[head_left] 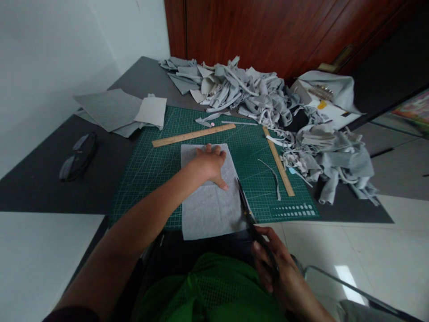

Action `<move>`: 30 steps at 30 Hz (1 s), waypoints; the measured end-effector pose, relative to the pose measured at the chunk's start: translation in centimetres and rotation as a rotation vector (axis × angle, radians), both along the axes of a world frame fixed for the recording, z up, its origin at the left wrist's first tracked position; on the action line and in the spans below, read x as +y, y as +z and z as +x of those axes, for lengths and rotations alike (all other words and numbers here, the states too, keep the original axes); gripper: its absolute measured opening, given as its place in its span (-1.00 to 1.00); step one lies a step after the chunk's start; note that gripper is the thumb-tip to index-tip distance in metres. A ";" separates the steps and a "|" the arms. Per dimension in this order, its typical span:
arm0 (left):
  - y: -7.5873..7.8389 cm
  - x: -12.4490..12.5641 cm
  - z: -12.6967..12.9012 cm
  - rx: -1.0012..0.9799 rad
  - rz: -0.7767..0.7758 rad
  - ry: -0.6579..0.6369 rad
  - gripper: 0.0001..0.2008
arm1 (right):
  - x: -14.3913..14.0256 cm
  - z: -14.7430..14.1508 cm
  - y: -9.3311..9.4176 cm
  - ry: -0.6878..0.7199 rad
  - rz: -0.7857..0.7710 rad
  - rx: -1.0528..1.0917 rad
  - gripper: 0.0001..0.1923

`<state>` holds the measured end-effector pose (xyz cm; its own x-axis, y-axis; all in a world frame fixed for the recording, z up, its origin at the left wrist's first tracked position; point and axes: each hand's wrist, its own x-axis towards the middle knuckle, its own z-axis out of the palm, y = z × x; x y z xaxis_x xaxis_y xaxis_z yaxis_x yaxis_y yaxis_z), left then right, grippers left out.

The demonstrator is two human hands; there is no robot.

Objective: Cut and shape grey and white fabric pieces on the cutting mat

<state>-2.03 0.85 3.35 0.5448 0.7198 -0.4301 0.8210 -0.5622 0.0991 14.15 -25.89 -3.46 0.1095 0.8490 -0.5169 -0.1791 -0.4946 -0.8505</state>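
Left hand (209,164): lies flat, palm down, fingers spread a little, pressing on the upper part of the grey fabric sheet (209,197); it grips nothing.
Right hand (278,268): closed around the handles of the scissors (250,214), fingers through the loops, low and close to the body.
Scissors: dark blades point away from the right hand towards the left hand's thumb, running along the right edge of the fabric sheet; the tips sit just beside the thumb. Whether the blades are parted cannot be told.
Grey fabric sheet: rectangular, under the left hand, spread on the green cutting mat (150,170), its near edge hanging over the mat's front edge.
Beyond the left hand: a wooden ruler (193,135) lies slanted on the mat, just past the fingertips.
Right of the left hand: a thin fabric strip (273,176) and a second wooden ruler (279,162), both on the mat, apart from the sheet.
Further off: a heap of grey fabric scraps (254,96) across the far and right side of the tabletop (40,179).
Left of the left hand: flat grey fabric pieces (110,109) and dark glasses (78,155), well apart.
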 end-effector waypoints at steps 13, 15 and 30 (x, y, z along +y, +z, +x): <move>-0.1 0.1 0.1 0.008 -0.009 0.000 0.33 | 0.2 -0.6 0.9 -0.019 -0.030 0.020 -0.38; -0.1 0.1 0.1 0.005 -0.004 -0.002 0.33 | 0.3 -0.7 1.1 -0.014 -0.034 0.007 -0.36; 0.4 -0.2 0.2 0.005 -0.021 0.040 0.34 | 0.2 -0.1 0.8 -0.068 -0.046 0.140 -0.42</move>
<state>-1.85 0.65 3.71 0.5137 0.7317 -0.4480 0.8433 -0.5266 0.1069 14.09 -25.72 -2.61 0.0898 0.8174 -0.5690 -0.3283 -0.5151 -0.7918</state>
